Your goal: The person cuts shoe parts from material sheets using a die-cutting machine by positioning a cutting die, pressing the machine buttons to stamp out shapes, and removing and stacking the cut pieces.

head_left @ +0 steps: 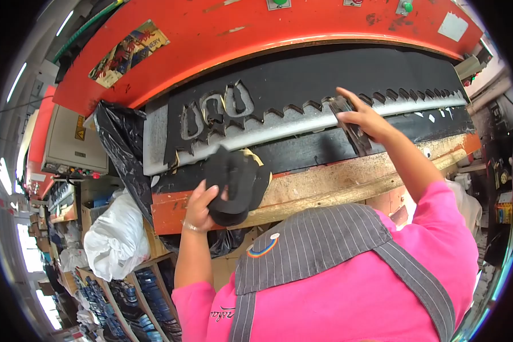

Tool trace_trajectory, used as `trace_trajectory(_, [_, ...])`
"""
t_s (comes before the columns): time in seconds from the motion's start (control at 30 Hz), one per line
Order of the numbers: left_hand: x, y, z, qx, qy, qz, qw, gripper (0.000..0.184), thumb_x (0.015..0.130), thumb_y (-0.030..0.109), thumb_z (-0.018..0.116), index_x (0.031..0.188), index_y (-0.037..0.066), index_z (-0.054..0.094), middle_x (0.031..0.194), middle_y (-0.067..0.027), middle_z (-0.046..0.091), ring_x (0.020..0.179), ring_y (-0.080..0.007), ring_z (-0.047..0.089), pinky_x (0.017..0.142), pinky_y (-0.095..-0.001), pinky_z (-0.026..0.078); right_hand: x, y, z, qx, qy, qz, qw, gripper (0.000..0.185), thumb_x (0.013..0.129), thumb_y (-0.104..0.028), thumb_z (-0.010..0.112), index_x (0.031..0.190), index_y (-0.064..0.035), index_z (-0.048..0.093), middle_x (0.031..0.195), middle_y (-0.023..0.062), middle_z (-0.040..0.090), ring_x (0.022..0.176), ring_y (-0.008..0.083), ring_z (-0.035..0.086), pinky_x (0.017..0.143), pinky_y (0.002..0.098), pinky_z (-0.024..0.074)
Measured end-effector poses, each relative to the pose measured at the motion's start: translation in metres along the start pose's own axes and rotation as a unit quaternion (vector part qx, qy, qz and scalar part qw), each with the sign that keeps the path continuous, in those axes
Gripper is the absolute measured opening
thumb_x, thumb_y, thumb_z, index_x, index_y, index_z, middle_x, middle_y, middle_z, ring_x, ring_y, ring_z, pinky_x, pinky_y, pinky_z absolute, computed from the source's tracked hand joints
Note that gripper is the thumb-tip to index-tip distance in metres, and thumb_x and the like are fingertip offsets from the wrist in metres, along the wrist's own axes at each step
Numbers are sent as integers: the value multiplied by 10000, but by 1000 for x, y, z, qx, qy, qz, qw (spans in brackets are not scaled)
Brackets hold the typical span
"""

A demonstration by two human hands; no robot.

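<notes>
My left hand (pixel 198 206), a bracelet at its wrist, is closed around the edge of a stack of black curved cut pieces (pixel 233 185) in front of the press bed. My right hand (pixel 363 117) grips a dark upright cutting die (pixel 350 126) at the front edge of a layered black sheet (pixel 336 74). Notches line that sheet's cut edge, and its pale grey-white side shows below. Toward the left, several U-shaped cutouts (pixel 216 108) stand in a row on the sheet. My right palm hides part of the die.
A red machine beam (pixel 256 25) with green buttons spans the back. The bed's worn wooden front edge (pixel 325 188) lies near my body. At left are a black plastic sheet (pixel 122 148), a white bag (pixel 117 236), a grey control box (pixel 77 137) and shelves with blue-black items (pixel 125 302).
</notes>
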State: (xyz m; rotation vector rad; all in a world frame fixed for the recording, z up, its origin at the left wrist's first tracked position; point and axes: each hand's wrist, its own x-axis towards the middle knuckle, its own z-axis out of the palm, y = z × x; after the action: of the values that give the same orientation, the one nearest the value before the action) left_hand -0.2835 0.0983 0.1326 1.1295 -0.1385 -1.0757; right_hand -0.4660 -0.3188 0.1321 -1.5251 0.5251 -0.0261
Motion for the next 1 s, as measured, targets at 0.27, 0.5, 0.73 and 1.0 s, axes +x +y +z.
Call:
trace_trajectory(0.27, [50, 11, 10, 664, 174, 208, 697, 809, 827, 447, 732, 1433, 29, 396, 1353, -206, 457, 1241, -322, 453, 1039, -428, 384, 129, -75, 66, -598, -211, -455, 625, 649, 684, -164, 758, 1281, -67, 524, 1301, 114, 549, 1267, 314, 473, 1134, 445, 310])
trace_trajectory(0.5, [175, 8, 51, 682, 160, 197, 685, 574, 860, 392, 653, 1348, 114, 534, 1350, -136, 524, 1252, -359, 447, 1054, -458, 354, 208, -44, 93, -663, -288, -506, 471, 441, 834, -36, 542, 1258, -152, 567, 1390, 68, 493, 1374, 281, 372, 1175, 475, 252])
trace_trajectory(0.73, [231, -31, 44, 692, 195, 197, 667, 451, 883, 258, 545, 1308, 115, 598, 1222, -80, 567, 1169, -271, 469, 1032, -448, 275, 176, 8, 66, -459, -31, -263, 848, 1001, 629, -325, 767, 1519, -246, 315, 1571, 293, 125, 1474, 427, 113, 1157, 535, 134])
trace_trajectory(1.0, [229, -37, 45, 704, 196, 230, 643, 455, 891, 233, 536, 1322, 94, 582, 1177, -62, 548, 1141, -260, 456, 990, -446, 284, 179, 25, 91, -475, 69, -252, 840, 975, 653, -509, 821, 1462, -146, 415, 1405, 210, 496, 1395, 324, 371, 1133, 534, 218])
